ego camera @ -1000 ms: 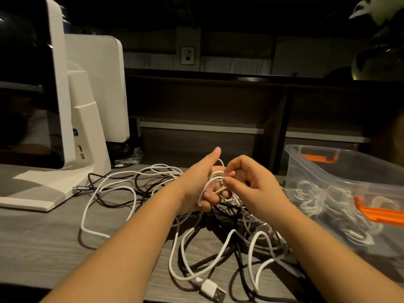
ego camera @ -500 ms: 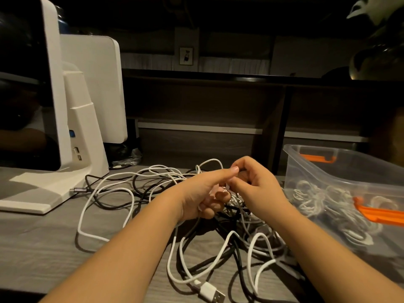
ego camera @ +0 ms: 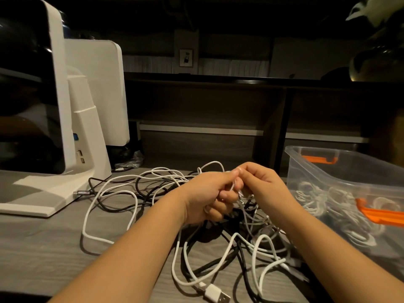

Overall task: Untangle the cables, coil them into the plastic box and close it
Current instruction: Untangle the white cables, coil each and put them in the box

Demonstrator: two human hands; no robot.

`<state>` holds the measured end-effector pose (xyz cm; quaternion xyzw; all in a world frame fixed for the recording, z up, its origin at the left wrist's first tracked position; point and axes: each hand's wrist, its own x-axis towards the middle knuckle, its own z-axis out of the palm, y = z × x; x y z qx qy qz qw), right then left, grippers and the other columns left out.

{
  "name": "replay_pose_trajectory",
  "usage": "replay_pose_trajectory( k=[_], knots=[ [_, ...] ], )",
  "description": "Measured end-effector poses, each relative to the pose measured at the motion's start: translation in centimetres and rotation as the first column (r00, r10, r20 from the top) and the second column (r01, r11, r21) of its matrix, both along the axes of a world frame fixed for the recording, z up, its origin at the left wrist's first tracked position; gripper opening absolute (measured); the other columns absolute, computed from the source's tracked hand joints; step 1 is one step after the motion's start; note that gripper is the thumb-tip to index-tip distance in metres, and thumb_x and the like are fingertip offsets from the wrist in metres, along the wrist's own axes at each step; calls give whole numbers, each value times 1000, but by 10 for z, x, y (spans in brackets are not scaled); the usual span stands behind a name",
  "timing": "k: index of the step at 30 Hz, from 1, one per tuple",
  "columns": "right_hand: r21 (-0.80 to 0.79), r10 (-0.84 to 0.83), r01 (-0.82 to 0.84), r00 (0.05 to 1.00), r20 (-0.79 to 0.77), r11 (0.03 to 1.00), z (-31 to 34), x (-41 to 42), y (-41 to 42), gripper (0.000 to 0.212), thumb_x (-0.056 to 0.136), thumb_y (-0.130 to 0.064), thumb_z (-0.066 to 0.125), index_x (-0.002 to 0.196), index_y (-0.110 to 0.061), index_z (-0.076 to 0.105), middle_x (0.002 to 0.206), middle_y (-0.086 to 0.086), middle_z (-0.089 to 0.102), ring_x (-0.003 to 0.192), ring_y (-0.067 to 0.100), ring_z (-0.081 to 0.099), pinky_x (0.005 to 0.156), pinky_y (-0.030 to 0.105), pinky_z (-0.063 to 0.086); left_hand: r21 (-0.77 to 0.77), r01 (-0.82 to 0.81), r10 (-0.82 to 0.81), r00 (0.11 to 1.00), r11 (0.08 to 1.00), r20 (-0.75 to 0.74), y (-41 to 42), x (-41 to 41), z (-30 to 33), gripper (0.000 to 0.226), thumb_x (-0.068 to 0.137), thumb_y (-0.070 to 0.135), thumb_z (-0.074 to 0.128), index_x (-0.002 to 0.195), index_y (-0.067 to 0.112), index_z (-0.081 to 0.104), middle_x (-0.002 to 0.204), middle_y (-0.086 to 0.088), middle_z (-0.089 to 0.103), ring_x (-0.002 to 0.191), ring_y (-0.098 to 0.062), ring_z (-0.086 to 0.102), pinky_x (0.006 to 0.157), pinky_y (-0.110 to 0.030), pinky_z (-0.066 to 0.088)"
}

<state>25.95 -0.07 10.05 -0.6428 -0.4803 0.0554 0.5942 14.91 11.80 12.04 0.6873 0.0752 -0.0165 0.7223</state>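
Head view: left hand (ego camera: 209, 196) and right hand (ego camera: 265, 185) pinched together on one white strand of cables (ego camera: 218, 254), heaped on table (ego camera: 43, 248). Plastic box (ego camera: 341, 171) at 3 o'clock, nearer right grip.

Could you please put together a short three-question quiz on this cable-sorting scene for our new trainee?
1. True or false: the plastic box already holds some coiled white cables.
2. Multiple choice: what are the left hand and right hand doing? A) resting flat on the desk B) both pinching a white cable above the tangle C) closing the box.
3. Fill in: the white USB plug lies at the ______ edge of the desk, nearest the camera.

Key: 1 true; 2 B; 3 near (front).
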Motion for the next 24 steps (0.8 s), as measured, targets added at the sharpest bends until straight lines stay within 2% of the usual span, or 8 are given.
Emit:
replay_pose_trajectory(
  k=[3, 7, 11, 13, 15, 18, 21, 24],
  knots=[
    [-19, -87, 88, 993, 83, 996, 0, 3, -1, 34, 102, -26, 46, 76, -15, 67, 70, 0, 64, 72, 21, 56, 73, 45, 47, 56, -235, 223, 961, 970, 165, 2, 7, -1, 39, 107, 43, 33, 84, 19, 53, 55, 7, 37, 45, -5, 26, 39, -16, 20],
    [-6, -131, 131, 988, 84, 991, -1, 1, 1, 35, 102, -29, 46, 75, -30, 69, 89, 4, 70, 92, 22, 64, 87, 39, 49, 45, -437, 401, 859, 898, 319, 5, 11, -3, 35, 108, 39, 33, 98, 16, 57, 58, 4, 44, 45, -7, 31, 40, -19, 25],
    [75, -167, 161, 983, 82, 984, 2, 2, -2, 27, 101, -24, 49, 86, -15, 70, 80, 1, 68, 80, 16, 63, 74, 26, 50, 19, -491, 449, 810, 871, 377, -2, 16, -7, 37, 108, 39, 30, 107, 15, 59, 61, 2, 51, 42, -7, 36, 40, -20, 28],
    [79, -185, 176, 974, 128, 981, 2, 1, -3, 28, 101, -23, 49, 81, -11, 63, 66, -3, 59, 62, 10, 55, 60, 25, 46, -2, -519, 476, 782, 855, 403, -5, 19, -11, 40, 109, 38, 30, 102, 12, 60, 61, 0, 57, 42, -8, 38, 42, -21, 30],
    [57, -202, 195, 960, 195, 979, 1, 0, -1, 24, 100, -23, 50, 80, -14, 60, 60, -8, 52, 54, 3, 46, 51, 19, 39, -22, -570, 522, 736, 822, 432, -8, 21, -13, 41, 109, 37, 31, 96, 11, 60, 61, 0, 62, 43, -9, 44, 44, -22, 35],
    [-7, -190, 200, 939, 286, 980, -2, -4, 3, 19, 99, -24, 52, 82, -23, 60, 60, -8, 53, 53, 3, 46, 51, 20, 38, -76, -644, 595, 647, 761, 476, -10, 22, -14, 41, 109, 35, 31, 95, 10, 60, 69, -3, 70, 53, -12, 63, 51, -22, 51],
    [-136, -141, 201, 923, 358, 970, -6, -6, 6, 29, 100, -29, 50, 72, -26, 55, 57, -10, 52, 53, 2, 45, 55, 28, 39, -222, -662, 674, 572, 716, 467, -7, 21, -12, 39, 109, 34, 31, 96, 11, 59, 79, -5, 75, 70, -18, 74, 60, -25, 59],
    [-243, -65, 175, 912, 405, 954, -8, -11, 10, 31, 102, -28, 48, 71, -28, 53, 59, -12, 52, 57, 4, 46, 59, 30, 39, -434, -577, 721, 580, 692, 379, -5, 20, -9, 38, 109, 35, 31, 100, 10, 59, 79, -5, 76, 76, -22, 76, 64, -30, 59]
  ],
)
